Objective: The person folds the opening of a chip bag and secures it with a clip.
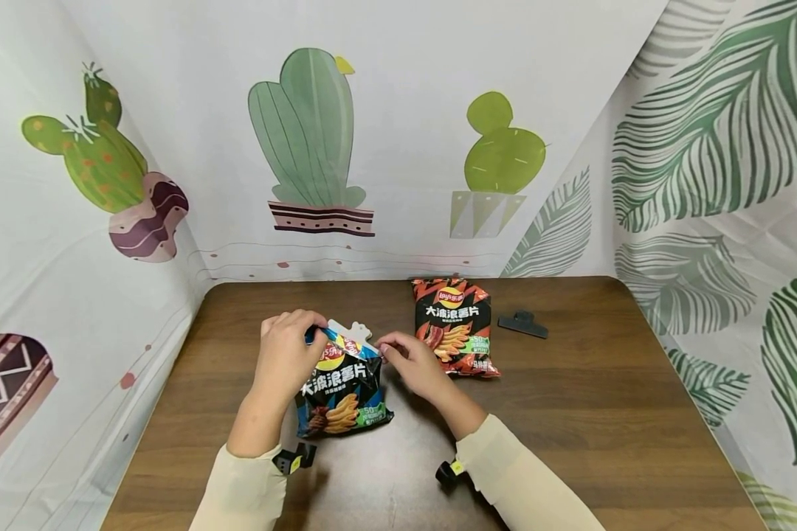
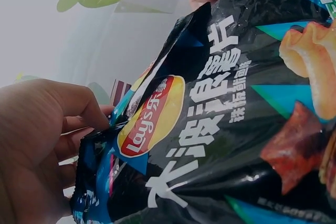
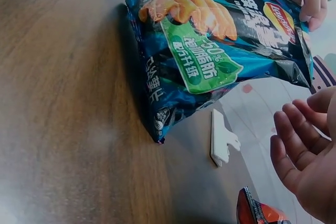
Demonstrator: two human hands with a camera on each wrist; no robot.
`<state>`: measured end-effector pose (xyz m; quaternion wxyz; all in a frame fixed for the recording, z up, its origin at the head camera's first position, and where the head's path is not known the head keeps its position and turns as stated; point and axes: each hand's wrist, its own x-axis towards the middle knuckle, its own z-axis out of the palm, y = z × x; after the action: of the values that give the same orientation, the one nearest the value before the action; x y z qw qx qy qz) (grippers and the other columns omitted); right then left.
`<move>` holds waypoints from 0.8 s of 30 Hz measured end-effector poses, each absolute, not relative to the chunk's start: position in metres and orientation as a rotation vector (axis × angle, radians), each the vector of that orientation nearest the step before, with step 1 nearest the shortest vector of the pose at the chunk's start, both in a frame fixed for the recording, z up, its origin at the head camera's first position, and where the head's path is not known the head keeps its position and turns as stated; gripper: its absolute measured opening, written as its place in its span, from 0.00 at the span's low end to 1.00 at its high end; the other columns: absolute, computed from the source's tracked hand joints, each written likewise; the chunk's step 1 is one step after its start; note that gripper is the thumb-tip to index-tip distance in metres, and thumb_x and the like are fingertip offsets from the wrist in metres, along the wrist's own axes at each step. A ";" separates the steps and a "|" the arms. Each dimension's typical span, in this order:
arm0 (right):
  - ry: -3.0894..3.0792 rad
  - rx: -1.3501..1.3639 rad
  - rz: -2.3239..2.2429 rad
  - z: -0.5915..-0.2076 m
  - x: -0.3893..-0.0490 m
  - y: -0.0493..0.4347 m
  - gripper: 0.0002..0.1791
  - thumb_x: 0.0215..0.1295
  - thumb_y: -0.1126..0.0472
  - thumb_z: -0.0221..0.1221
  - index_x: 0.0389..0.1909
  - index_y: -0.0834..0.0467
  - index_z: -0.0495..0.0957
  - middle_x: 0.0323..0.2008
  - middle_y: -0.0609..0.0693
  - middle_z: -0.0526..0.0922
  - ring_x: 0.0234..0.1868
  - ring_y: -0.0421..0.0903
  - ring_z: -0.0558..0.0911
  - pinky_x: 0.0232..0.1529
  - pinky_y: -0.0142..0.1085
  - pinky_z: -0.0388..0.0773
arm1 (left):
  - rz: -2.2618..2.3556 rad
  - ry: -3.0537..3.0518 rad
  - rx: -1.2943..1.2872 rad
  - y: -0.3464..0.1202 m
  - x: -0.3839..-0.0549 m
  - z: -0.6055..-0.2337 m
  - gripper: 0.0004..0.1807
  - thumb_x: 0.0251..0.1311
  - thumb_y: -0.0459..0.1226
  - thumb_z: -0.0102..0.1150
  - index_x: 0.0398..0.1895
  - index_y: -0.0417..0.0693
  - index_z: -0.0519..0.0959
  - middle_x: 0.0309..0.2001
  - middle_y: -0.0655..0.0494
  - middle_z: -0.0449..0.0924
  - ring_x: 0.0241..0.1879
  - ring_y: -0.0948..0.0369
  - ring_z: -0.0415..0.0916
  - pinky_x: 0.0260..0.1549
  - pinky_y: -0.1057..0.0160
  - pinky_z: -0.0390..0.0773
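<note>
A black and blue bag of potato chips [image 1: 339,398] stands propped up on the table, its top edge folded over. My left hand [image 1: 284,355] pinches the bag's top left corner between thumb and fingers, which the left wrist view shows close up. Beside the top right corner is my right hand [image 1: 413,363]. In the right wrist view a small gap parts its loosely bent fingers [image 3: 304,129] from the bag, and they hold nothing. Behind the bag lies a white clip [image 3: 219,139], partly hidden from the head view.
A red and black bag of chips [image 1: 452,328] lies flat to the right of my right hand. Further right is a black clip [image 1: 523,324]. The wooden table [image 1: 591,428] ends at a cloth backdrop [image 1: 412,147] printed with cacti and leaves.
</note>
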<state>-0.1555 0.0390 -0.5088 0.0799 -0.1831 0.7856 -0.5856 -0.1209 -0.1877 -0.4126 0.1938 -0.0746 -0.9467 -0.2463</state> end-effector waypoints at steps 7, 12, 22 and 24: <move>2.412 -0.559 -1.655 -0.508 -0.162 0.033 0.15 0.75 0.61 0.56 0.57 0.59 0.80 0.48 0.56 0.85 0.47 0.48 0.83 0.50 0.35 0.79 | -0.684 -2.655 -0.202 -0.189 -0.121 -0.413 0.04 0.59 0.32 0.61 0.34 0.46 0.85 0.38 0.51 0.87 0.37 0.52 0.79 0.52 0.46 0.66; 2.419 -0.563 -1.623 -0.508 -0.167 0.030 0.16 0.73 0.63 0.57 0.59 0.63 0.78 0.49 0.54 0.83 0.49 0.47 0.83 0.53 0.37 0.80 | -0.689 -2.640 -0.211 -0.189 -0.121 -0.415 0.04 0.59 0.31 0.60 0.34 0.47 0.84 0.38 0.51 0.87 0.37 0.52 0.79 0.51 0.45 0.66; 2.485 -0.598 -1.565 -0.513 -0.170 0.024 0.19 0.72 0.63 0.58 0.62 0.62 0.76 0.51 0.56 0.80 0.49 0.47 0.82 0.51 0.34 0.80 | -0.686 -2.650 -0.188 -0.191 -0.122 -0.417 0.05 0.58 0.31 0.60 0.33 0.47 0.84 0.36 0.52 0.87 0.37 0.52 0.79 0.53 0.45 0.65; 2.509 -0.593 -1.546 -0.513 -0.171 0.023 0.20 0.72 0.63 0.58 0.63 0.61 0.76 0.52 0.56 0.79 0.50 0.47 0.82 0.51 0.35 0.80 | -0.689 -2.657 -0.186 -0.191 -0.122 -0.417 0.05 0.58 0.31 0.60 0.34 0.47 0.84 0.37 0.51 0.87 0.37 0.51 0.79 0.53 0.45 0.65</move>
<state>-0.1707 0.0227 -0.5127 0.0676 -0.1968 0.8328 -0.5130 -0.1224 -0.1912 -0.4171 0.1938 -0.0662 -0.9474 -0.2458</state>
